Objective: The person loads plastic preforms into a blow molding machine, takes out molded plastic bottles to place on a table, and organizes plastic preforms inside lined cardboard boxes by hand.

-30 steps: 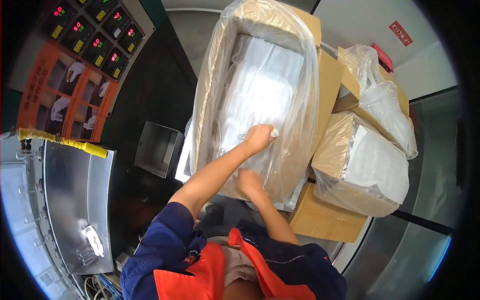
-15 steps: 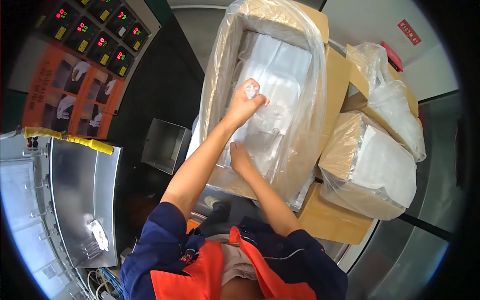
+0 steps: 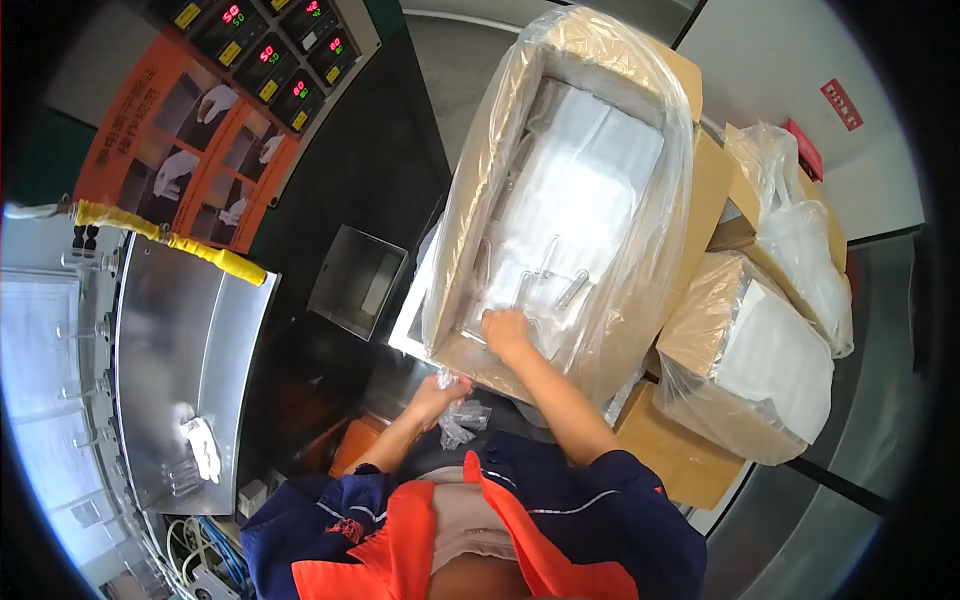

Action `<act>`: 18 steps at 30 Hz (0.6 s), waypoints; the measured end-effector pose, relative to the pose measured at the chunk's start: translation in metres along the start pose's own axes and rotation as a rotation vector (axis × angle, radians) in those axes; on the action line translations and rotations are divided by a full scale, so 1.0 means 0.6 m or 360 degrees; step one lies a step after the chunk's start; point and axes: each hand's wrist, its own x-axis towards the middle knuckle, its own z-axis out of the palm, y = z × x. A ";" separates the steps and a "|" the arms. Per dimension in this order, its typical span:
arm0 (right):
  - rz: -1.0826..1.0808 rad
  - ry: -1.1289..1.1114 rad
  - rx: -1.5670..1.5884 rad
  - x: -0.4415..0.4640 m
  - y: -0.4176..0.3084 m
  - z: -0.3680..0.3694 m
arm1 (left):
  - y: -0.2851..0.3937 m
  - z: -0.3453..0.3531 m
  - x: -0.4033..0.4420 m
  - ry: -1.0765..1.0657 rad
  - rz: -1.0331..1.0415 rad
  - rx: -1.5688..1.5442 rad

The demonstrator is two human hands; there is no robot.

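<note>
Low in front of the carton, my left hand (image 3: 436,400) is closed around a crumpled clear plastic bag (image 3: 462,424), whose loose end hangs down beside it. My right hand (image 3: 507,332) reaches into the near end of a large lined cardboard box (image 3: 470,215), fingers curled. What those fingers grip is hidden. Just beyond it, several clear U-shaped tubes (image 3: 546,262) lie on white sheets (image 3: 590,165) in the box. A clear plastic liner (image 3: 655,215) is folded out over the box rim.
On the right stand more lined cartons (image 3: 690,310), one with a white sheet (image 3: 775,350). To the left are a small metal bin (image 3: 357,280), a metal tray (image 3: 190,330) with a white glove (image 3: 202,450) in it, a yellow-wrapped hose (image 3: 215,255) and a control panel (image 3: 280,60).
My left hand has drawn the clear bag out of the box toward my body. The tubes in the box now show plainly. My right hand stays near the box's front end. The view has shifted slightly.
</note>
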 end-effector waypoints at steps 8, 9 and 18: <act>0.0351 0.0179 0.0568 -0.075 0.027 -0.056 | 0.001 0.024 0.105 0.0403 0.0472 0.0383; 0.0378 0.0323 0.0814 -0.086 0.037 -0.041 | 0.004 0.035 0.114 0.0405 0.0472 0.0269; 0.0665 0.0432 0.3105 -0.122 0.032 0.037 | 0.162 0.078 0.161 0.0126 0.0839 0.1185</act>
